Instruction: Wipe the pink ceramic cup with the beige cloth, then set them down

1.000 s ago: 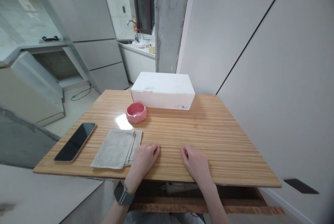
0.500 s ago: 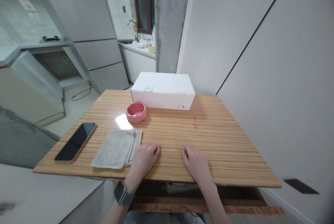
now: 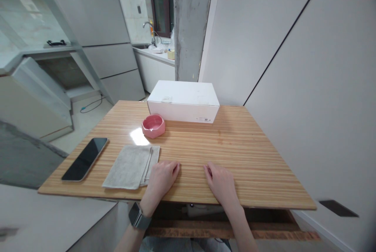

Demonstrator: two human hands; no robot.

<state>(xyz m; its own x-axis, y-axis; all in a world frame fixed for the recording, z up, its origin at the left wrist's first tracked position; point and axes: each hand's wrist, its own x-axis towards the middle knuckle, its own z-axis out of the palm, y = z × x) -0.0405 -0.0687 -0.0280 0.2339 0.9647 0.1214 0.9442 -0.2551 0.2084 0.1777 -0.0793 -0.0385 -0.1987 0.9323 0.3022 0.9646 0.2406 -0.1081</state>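
Note:
Both my hands rest palm down on the near edge of a striped wooden table. My left hand, with a grey watch on its wrist, lies flat beside a folded grey cloth and touches its right edge. My right hand lies flat on bare wood, fingers stretched forward. Neither hand holds anything. A pink ashtray-like dish sits further back, in front of a closed white box.
A black phone lies face up at the table's left edge. A grey wall runs close along the right side. Behind the table stand a concrete pillar, cabinets and a sink counter.

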